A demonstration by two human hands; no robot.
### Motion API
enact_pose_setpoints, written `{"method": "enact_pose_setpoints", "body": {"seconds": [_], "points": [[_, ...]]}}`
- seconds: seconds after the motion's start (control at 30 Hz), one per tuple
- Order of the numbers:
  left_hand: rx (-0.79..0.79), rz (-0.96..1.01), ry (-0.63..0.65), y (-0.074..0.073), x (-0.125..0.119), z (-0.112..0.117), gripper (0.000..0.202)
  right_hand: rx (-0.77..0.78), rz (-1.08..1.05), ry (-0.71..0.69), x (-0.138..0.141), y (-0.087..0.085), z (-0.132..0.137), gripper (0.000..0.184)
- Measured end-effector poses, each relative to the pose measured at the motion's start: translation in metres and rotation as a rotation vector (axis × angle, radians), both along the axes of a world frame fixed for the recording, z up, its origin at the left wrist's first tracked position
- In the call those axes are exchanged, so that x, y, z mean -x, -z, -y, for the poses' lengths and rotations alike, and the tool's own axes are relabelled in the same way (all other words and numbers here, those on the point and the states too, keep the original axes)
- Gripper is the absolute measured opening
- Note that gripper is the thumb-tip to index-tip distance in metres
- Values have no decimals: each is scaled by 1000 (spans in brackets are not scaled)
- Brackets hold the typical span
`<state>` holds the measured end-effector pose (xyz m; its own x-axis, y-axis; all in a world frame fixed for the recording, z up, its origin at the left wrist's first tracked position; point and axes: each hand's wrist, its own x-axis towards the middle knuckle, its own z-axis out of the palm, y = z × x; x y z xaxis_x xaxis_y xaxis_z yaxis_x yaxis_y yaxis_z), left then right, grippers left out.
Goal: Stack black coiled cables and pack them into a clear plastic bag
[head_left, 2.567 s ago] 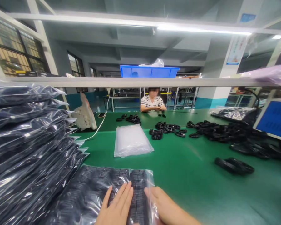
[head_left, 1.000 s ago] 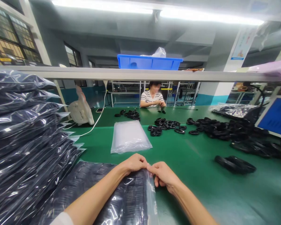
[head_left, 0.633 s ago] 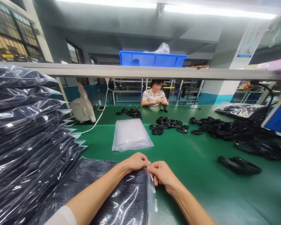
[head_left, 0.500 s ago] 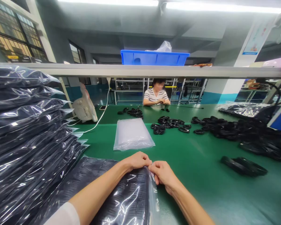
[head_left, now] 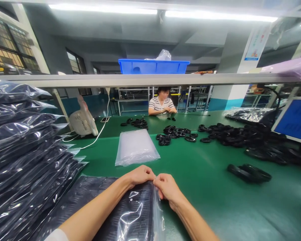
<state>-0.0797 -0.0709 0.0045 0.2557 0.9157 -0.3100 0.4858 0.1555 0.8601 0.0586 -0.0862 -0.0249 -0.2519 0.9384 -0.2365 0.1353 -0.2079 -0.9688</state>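
Note:
A clear plastic bag filled with black rings (head_left: 130, 214) lies on the green table (head_left: 205, 187) in front of me. My left hand (head_left: 138, 175) and my right hand (head_left: 167, 188) meet at the bag's far edge, both with fingers pinched on the plastic there. Their fingertips almost touch. The bag lies under my left forearm.
A tall stack of filled bags (head_left: 27, 147) rises at the left. A pile of empty clear bags (head_left: 136, 146) lies ahead. Loose black rings (head_left: 230, 137) spread across the right and far side, with one bundle (head_left: 249, 172) nearer. A desk fan (head_left: 82, 121) stands at the back left. A person (head_left: 162, 104) sits opposite.
My hands went from lying flat on the bag to pinching its far edge. In the last second they have stayed there; only the view shifts a little.

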Motion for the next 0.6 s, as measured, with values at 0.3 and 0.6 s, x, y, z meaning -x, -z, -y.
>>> {"method": "enact_pose_setpoints", "body": {"seconds": [0.3, 0.6], "points": [[-73, -29, 29, -13, -5, 0, 19, 31, -23, -100, -9, -10, 0, 22], [-99, -26, 204, 12, 13, -38, 33, 59, -47, 56, -2, -6, -11, 20]]}}
